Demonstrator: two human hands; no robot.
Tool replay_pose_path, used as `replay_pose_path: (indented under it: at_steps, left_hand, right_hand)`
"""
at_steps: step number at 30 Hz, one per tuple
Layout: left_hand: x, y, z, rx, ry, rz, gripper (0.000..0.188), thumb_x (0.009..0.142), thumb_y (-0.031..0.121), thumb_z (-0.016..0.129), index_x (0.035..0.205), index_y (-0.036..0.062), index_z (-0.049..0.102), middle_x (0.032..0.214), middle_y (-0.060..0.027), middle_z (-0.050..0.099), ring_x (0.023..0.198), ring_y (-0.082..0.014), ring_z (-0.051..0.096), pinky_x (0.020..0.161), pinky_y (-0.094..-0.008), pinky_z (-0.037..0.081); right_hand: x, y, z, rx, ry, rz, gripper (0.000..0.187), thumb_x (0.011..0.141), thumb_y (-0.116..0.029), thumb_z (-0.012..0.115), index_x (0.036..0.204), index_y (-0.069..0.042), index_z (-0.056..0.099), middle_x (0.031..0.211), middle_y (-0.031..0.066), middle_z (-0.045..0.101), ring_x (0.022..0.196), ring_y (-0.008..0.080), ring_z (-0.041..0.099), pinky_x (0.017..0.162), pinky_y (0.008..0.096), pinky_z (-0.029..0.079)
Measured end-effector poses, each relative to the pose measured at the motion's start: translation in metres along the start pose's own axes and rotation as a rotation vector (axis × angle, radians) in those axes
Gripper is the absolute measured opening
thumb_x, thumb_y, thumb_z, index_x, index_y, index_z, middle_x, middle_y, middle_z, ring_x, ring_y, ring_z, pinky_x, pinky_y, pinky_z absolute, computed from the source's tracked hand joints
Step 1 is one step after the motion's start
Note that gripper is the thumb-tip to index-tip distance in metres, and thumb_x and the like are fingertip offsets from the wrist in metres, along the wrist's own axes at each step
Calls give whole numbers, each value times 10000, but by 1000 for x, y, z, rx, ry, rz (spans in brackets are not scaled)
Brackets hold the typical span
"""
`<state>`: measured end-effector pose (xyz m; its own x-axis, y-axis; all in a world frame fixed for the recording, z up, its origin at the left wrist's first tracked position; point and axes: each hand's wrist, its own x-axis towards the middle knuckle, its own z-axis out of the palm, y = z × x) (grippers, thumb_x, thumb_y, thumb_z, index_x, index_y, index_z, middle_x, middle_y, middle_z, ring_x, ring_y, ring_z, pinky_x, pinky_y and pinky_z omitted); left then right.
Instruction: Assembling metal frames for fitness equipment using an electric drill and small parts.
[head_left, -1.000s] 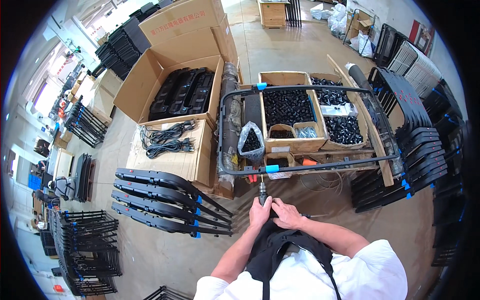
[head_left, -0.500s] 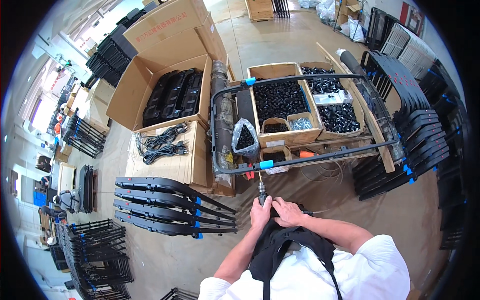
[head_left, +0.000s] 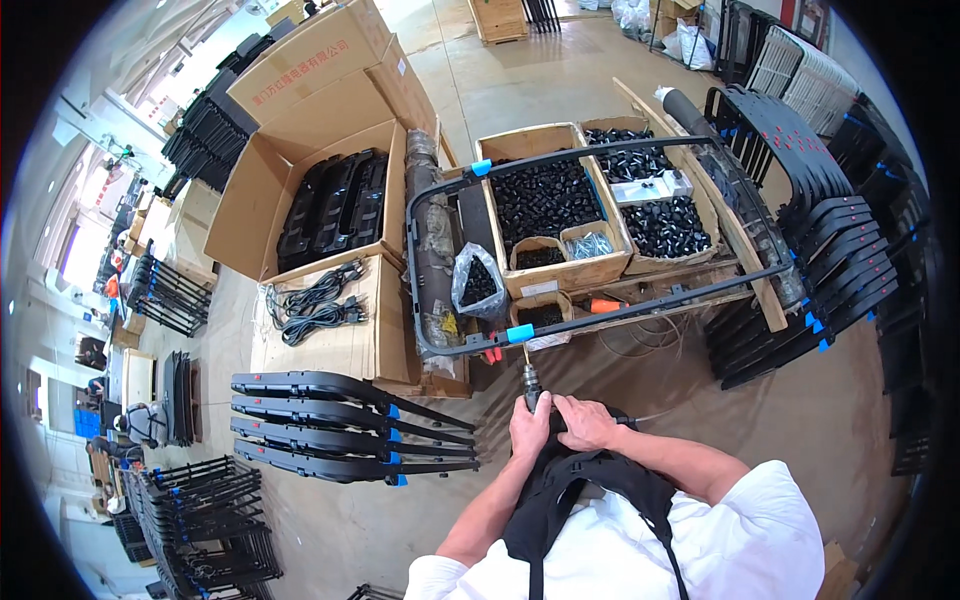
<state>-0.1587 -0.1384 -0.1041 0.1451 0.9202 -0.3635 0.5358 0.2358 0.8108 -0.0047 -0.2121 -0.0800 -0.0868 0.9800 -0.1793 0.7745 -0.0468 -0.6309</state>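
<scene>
Both of my hands are closed around a power drill (head_left: 531, 378), held low at my front and pointing away from me. My left hand (head_left: 529, 426) wraps its front part just behind the chuck. My right hand (head_left: 586, 422) grips farther back, where most of the drill body is hidden. The bit's tip meets the near bar of a black tubular frame (head_left: 640, 303), beside a blue piece (head_left: 521, 333) on that bar; whether it has entered the metal is too small to tell. The frame lies flat across the padded supports of the workbench.
Beneath the frame, wooden boxes (head_left: 622, 235) hold many small black parts and screws. A plastic bag (head_left: 478, 283) of black parts stands beside them. Left are an open carton (head_left: 240, 215), coiled cables (head_left: 318, 310) and stacked black frames (head_left: 330, 425). More frames (head_left: 835, 265) are stacked at right.
The whole view has shifted slightly, so the bench sits a little farther left in the picture. My hands and the drill stay at the same spot on the near bar.
</scene>
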Motion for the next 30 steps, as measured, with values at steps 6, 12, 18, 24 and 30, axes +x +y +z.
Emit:
replay_pose_path:
  at_steps: [6,12,18,24,30]
  left_hand:
    - [4,-5,6,-22,22,11,484,1011,476,702,1034,-7,670,941,-189,735,888,-310,713,815,-459,545]
    - [10,2,4,59,-4,-21,507,1001,491,707,1053,-11,659,946,-200,735,893,-317,716,820,-464,546]
    - [15,13,2,147,-24,-53,555,993,530,691,1095,-14,653,1013,-258,744,994,-399,733,886,-495,546]
    - [19,15,2,141,-26,-60,574,986,550,688,1121,-6,651,1052,-276,745,1035,-426,732,904,-502,546]
    - [24,20,2,169,-34,-75,596,988,567,677,1155,-4,645,1084,-289,743,1084,-456,719,931,-519,540]
  right_hand:
    - [2,2,-5,4,-5,-14,723,820,-253,779,1397,25,444,1192,283,688,1079,478,696,942,546,567]
    - [6,1,-13,30,-87,28,788,835,-252,770,1460,43,392,1230,316,692,1109,485,693,963,544,559]
    - [11,1,-21,49,-102,42,820,841,-260,768,1487,41,362,1251,325,686,1126,490,684,984,544,550]
    - [15,7,-17,67,-56,18,852,826,-258,783,1500,37,354,1247,327,686,1108,502,686,960,555,555]
    - [20,8,-19,70,-47,35,860,810,-263,809,1495,17,370,1249,317,684,1101,507,685,953,559,558]
